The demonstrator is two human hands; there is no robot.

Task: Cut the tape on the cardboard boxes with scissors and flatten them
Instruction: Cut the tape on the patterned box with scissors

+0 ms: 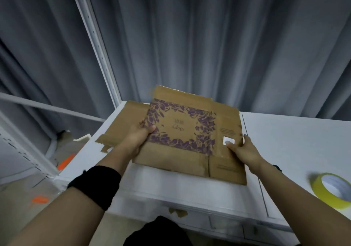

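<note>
Two boxes point(182, 131) point(123, 120), seemingly — one tape roll point(320, 191)

The fingers of the left hand point(136, 139) are hidden beneath the printed cardboard box point(182, 131); only the thumb shows on top. A second flattened cardboard point(121, 124) lies partly covered under the box's left side. The text on the box's right panel is too small to read. Right of the box, the yellow tape roll point(330, 190) is cut off by the picture's edge. Left of the box, orange things point(65, 162) on the floor are blurred.
</note>
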